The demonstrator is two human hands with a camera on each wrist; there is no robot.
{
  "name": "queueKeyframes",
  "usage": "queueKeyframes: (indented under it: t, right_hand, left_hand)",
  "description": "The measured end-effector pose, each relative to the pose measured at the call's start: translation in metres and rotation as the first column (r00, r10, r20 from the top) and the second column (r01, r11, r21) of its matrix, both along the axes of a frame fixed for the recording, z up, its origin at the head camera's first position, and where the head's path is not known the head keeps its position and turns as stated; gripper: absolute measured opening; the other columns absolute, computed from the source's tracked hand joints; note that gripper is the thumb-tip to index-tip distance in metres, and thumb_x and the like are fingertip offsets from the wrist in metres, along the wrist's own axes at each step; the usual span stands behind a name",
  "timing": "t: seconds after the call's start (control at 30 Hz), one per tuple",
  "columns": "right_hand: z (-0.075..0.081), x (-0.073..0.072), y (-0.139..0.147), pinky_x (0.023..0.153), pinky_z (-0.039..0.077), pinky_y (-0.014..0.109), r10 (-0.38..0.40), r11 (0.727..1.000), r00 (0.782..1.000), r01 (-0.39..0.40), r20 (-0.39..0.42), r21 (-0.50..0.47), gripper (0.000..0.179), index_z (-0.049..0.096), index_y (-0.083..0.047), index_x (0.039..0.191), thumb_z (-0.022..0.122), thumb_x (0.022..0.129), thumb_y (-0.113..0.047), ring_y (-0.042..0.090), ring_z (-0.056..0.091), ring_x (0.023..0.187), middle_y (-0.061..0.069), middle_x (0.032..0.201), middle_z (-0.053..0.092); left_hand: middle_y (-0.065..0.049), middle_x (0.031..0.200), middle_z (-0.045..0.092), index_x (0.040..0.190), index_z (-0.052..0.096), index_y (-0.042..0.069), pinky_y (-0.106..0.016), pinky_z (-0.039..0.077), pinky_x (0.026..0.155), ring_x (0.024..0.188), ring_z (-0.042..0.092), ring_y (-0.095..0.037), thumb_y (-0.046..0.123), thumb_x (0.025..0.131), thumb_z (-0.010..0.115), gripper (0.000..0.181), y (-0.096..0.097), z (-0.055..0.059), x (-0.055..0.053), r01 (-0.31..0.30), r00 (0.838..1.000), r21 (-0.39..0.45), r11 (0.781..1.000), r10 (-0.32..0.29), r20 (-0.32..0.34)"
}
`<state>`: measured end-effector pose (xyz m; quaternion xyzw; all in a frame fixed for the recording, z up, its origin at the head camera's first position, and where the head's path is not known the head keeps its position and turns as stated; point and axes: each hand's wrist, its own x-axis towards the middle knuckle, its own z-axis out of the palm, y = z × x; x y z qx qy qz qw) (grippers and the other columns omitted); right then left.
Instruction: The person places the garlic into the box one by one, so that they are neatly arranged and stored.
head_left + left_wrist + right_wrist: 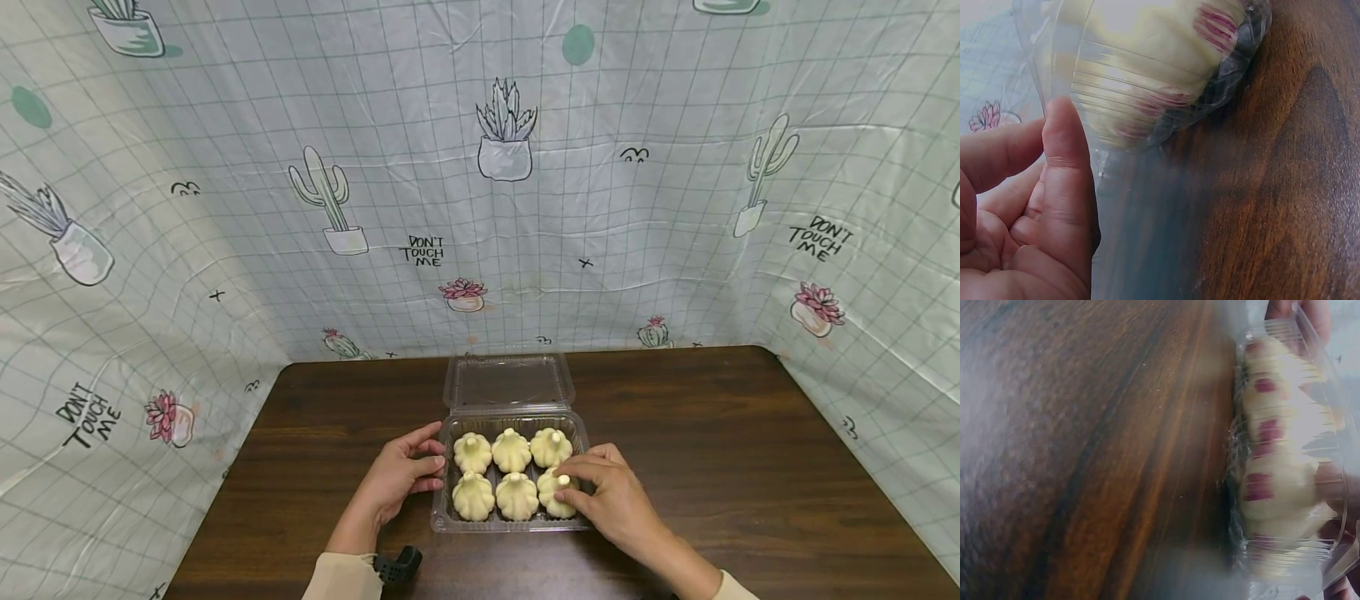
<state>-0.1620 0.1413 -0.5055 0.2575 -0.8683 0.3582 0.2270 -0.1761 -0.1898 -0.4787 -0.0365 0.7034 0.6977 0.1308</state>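
A clear plastic clamshell container [495, 526] lies on the table with its lid [510, 382] folded back. In it sit several pale yellow garlic bulbs [517, 497] in two rows of three, stems up; pink streaks mark their sides in the wrist views. My left hand [401, 473] pinches the container's left rim between thumb and fingers. At the front right corner my right hand [613, 497] has its thumb and forefinger around the top of a garlic bulb [551, 492], which still sits inside the container. The right fingers partly hide that bulb.
The dark wooden table [720, 450] extends to both sides of the container. A cloth curtain [405, 192] printed with cacti hangs behind the table and along both sides. A black band [400, 566] is on the left wrist.
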Motion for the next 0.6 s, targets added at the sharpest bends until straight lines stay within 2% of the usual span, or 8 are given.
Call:
queueKeyframes:
  t: [0.43,0.53,0.6]
  right_hand:
    - [0.0015,0.0029,-0.0002,0.076,0.05,0.025,-0.009,1.0,0.997,0.009,0.07,-0.005,0.04,0.082,-0.025,0.102,0.099,0.067,-0.018,0.006,0.049,0.095,-0.015,0.103,0.077]
    - [0.0045,0.0033,0.0011,0.079,0.051,0.026,-0.003,1.0,0.989,0.006,0.147,-0.02,0.038,0.081,-0.025,0.104,0.098,0.07,-0.021,0.006,0.051,0.097,-0.014,0.104,0.075]
    - [0.0077,0.0031,0.0027,0.08,0.052,0.027,0.002,0.999,0.974,0.008,0.228,-0.045,0.037,0.081,-0.024,0.107,0.096,0.074,-0.024,0.007,0.053,0.099,-0.014,0.106,0.072]
  left_hand:
    - [-0.017,0.124,0.058,0.16,0.042,0.002,-0.024,0.062,0.069,0.085,0.063,-0.016,-0.004,0.102,0.063,0.063,0.0001,0.0002,0.0005,-0.002,1.0,0.003,1.0,0.002,-0.001]
    - [-0.018,0.124,0.058,0.16,0.042,0.002,-0.024,0.062,0.069,0.085,0.063,-0.016,-0.004,0.102,0.063,0.063,0.0001,0.0004,0.0005,-0.002,1.0,0.004,1.0,0.002,0.0]
    - [-0.018,0.124,0.058,0.161,0.042,0.002,-0.025,0.062,0.069,0.085,0.063,-0.016,-0.005,0.101,0.063,0.063,0.0001,0.0005,0.0005,-0.003,1.0,0.005,1.0,0.003,0.003]
